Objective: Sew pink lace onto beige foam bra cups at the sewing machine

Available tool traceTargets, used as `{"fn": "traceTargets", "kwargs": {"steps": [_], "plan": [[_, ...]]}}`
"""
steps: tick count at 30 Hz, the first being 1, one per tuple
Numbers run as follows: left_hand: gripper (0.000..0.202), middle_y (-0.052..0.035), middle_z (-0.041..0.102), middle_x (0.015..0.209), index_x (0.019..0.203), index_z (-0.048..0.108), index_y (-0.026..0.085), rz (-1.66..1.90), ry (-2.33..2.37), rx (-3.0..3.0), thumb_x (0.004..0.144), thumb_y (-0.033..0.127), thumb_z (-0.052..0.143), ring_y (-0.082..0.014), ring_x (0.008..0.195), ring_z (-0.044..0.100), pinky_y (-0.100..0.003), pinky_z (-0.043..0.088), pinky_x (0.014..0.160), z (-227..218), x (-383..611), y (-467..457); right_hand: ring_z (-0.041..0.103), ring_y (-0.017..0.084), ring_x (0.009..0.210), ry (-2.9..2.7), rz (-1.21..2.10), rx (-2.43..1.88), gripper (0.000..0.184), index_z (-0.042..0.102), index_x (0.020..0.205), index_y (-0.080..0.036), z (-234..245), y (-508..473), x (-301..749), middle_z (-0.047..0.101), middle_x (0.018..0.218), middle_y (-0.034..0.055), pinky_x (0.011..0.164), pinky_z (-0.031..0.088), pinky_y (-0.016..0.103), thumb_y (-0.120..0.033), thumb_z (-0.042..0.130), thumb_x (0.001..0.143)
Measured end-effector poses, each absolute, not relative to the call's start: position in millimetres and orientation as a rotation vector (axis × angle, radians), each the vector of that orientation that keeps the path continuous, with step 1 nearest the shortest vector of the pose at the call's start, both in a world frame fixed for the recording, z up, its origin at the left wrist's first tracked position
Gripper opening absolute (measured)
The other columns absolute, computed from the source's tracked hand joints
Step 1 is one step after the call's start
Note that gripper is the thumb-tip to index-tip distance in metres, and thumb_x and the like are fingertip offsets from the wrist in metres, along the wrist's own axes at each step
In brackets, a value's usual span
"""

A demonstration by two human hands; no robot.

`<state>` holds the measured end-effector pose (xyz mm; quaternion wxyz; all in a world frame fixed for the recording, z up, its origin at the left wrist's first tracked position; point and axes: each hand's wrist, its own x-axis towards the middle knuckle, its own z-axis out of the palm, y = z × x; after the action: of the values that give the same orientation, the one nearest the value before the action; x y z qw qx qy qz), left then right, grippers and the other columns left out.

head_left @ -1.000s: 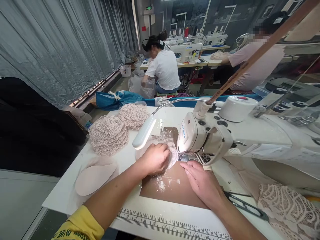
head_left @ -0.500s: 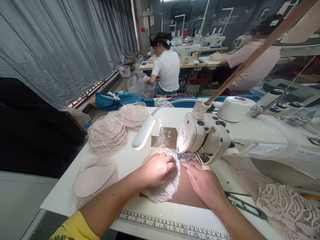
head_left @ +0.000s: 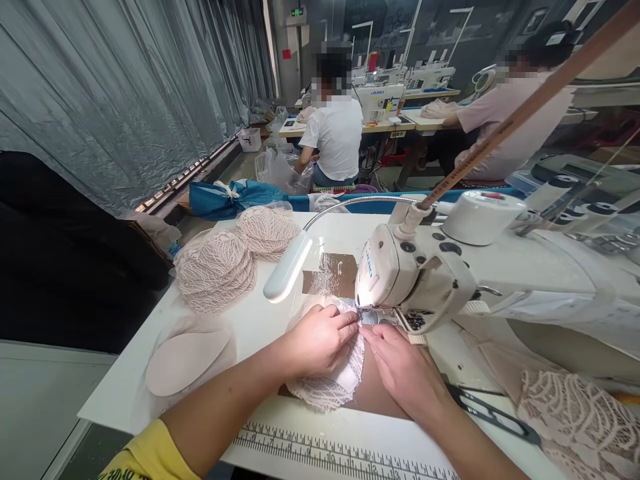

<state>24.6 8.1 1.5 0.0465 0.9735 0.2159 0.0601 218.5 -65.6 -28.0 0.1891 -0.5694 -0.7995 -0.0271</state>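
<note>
Lace cup [head_left: 330, 390] lies near front edge of table [head_left: 240, 327], under sewing machine [head_left: 415, 280] head; left hand [head_left: 320, 343] pinches its rim, right hand [head_left: 400, 370] flat, ungripping, steadies it; advise even feed, rim taut and flat.

The left hand [head_left: 320, 343] and the right hand [head_left: 400, 370] are bare, and both forearms are uncovered up to the elbow. At the near left, a bright yellow sleeve [head_left: 150, 457] covers the left upper arm.
</note>
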Motion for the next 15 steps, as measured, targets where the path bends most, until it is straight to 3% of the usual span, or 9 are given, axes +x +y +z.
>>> {"fn": "traceTargets", "kwargs": {"steps": [15], "plan": [[0.041,-0.0097,0.055,0.132,0.128,0.054,0.011,0.266,0.585,2.931,0.088,0.021,0.047,-0.0246,0.104,0.05,-0.038,0.041,0.09,-7.5,23.7,18.6,0.063,0.016,0.066,-2.183,-0.235,-1.537,0.039,0.071,0.108,-0.013,-28.1,-62.1,216.5,0.074,0.09,0.0067,0.06,0.045,0.027,-0.004,0.039,0.086]]}}
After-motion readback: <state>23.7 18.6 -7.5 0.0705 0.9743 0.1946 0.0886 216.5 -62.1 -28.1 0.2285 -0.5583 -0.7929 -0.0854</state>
